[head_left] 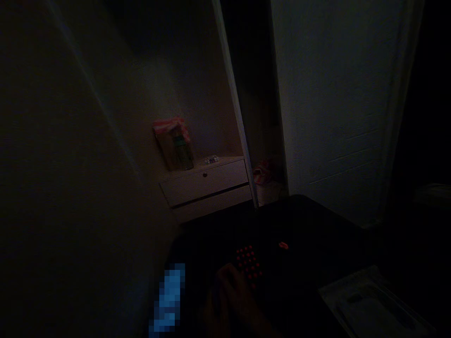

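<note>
The scene is very dark. My right hand (237, 288) is bent at the fingers, which are drawn together close beside my left hand (215, 305). Both are low in the middle of the view, and any small thing between them is lost in the dark. Just beyond my right hand lies a group of small red dots in rows (248, 261) on the black surface (299, 277). Farther right is a small orange-red piece (283, 245). To the left of my hands glows a blurred blue bright patch (169, 298), perhaps a screen.
A pale flat packet (373, 300) lies at the lower right. Behind the black surface stands a cabinet with drawers (211, 185). On it are a jar (183, 152), a red-and-white striped cloth or bag (171, 126) and a small shiny item (212, 160). A pale door panel (327, 103) rises at right.
</note>
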Demonstrator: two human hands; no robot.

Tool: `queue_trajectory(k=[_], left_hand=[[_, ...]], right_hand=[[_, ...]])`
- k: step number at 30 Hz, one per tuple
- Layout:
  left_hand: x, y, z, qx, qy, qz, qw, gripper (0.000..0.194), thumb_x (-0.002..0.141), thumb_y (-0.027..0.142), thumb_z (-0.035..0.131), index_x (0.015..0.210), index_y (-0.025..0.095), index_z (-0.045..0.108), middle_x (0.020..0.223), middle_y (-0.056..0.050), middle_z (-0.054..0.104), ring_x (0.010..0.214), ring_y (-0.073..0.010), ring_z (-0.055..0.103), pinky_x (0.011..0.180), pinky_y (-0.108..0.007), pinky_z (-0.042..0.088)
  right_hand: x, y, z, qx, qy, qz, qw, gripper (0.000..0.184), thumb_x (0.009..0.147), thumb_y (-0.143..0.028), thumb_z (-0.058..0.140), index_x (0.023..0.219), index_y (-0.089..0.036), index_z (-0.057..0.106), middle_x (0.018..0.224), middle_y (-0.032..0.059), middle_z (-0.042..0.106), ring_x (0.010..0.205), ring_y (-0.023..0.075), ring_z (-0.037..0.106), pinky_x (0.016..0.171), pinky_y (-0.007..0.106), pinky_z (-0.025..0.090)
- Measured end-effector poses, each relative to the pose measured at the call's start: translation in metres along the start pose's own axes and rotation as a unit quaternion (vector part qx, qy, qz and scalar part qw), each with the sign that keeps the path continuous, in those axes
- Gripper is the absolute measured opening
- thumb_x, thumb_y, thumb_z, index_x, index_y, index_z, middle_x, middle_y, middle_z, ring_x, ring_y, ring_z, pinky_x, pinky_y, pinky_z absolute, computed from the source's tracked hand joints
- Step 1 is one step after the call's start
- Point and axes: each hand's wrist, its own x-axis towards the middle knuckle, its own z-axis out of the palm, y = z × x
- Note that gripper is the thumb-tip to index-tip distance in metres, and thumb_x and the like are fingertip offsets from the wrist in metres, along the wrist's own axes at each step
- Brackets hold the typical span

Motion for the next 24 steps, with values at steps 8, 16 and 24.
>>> queue_trajectory(k=[8, 16, 24], left_hand=[[-0.0002, -0.0001, -0.0005, 0.008, 0.035, 0.019, 0.999, 0.061, 0.075, 0.065, 0.052, 0.105, 0.015, 0.071, 0.107, -0.015, 0.074, 0.094, -0.0257, 0.071, 0.081, -0.031, 0.055], [-0.0019, 0.0045, -0.0024, 0.019, 0.013, 0.006, 1.0, 0.065, 0.076, 0.066, 0.05, 0.108, 0.014, 0.071, 0.107, -0.016, 0.074, 0.093, -0.0263, 0.071, 0.08, -0.031, 0.055], [-0.002, 0.0035, 0.0002, 0.027, 0.037, 0.028, 0.999, 0.064, 0.077, 0.065, 0.05, 0.107, 0.012, 0.072, 0.104, -0.017, 0.074, 0.093, -0.027, 0.072, 0.079, -0.031, 0.056]], right_hand=[[0.0, -0.0035, 0.0009, 0.003, -0.003, 0.0, 1.0, 0.022, 0.089, -0.041, 0.055, 0.087, -0.021, 0.063, 0.082, 0.0005, 0.063, 0.08, 0.0177, 0.059, 0.073, 0.028, 0.046], [-0.0012, -0.0018, -0.0002, 0.007, 0.003, 0.004, 1.0, 0.017, 0.088, -0.032, 0.052, 0.09, -0.021, 0.064, 0.086, 0.0009, 0.064, 0.084, 0.018, 0.06, 0.076, 0.028, 0.046], [-0.0025, -0.0034, -0.0015, 0.007, -0.004, -0.001, 1.0, 0.018, 0.086, -0.027, 0.048, 0.091, -0.021, 0.064, 0.086, 0.0012, 0.064, 0.084, 0.0185, 0.059, 0.076, 0.029, 0.045]])
